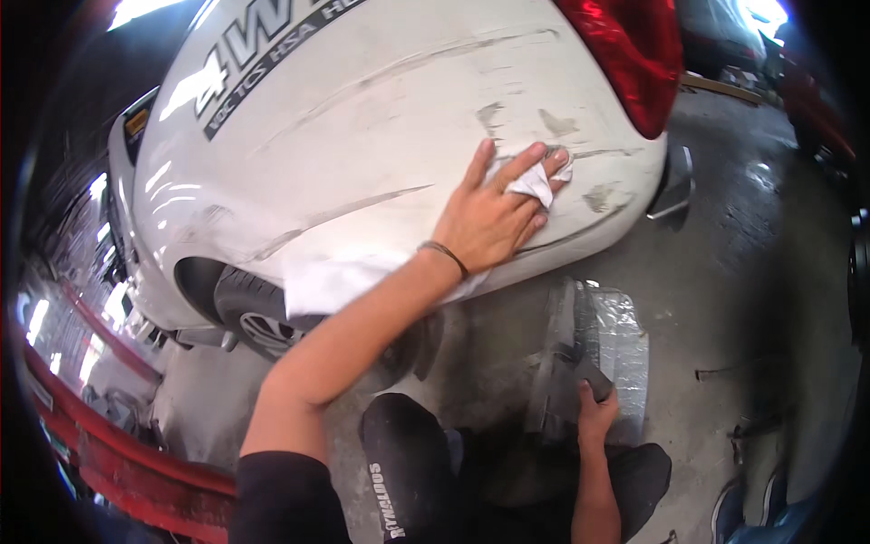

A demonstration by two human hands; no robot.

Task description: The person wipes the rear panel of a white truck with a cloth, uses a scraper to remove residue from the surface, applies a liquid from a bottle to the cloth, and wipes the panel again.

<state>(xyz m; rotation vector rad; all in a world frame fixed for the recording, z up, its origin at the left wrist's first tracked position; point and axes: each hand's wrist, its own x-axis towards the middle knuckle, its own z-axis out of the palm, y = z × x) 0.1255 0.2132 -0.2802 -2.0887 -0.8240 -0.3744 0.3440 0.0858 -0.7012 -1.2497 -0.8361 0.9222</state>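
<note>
My left hand [492, 207] presses a crumpled white cloth [533, 184] against the scuffed rear corner of a white car [381, 118]. The cloth's loose end [335, 283] hangs below my wrist, partly behind my forearm. Dark scratches and grey patches mark the paint around my fingertips. Low on the right, my right hand [598, 415] is closed on a dark grey flat pad [594, 381], held near my knee. Beneath it on the floor lies a silver foil sheet [623, 340] with a grey strip along its left side.
Above and right of the cloth is the red tail light [634, 63]. The car's rear wheel [263, 313] stands left of my forearm. A red metal beam [136, 476] runs along the lower left. At the lower right, dark objects lie on the concrete floor [698, 299].
</note>
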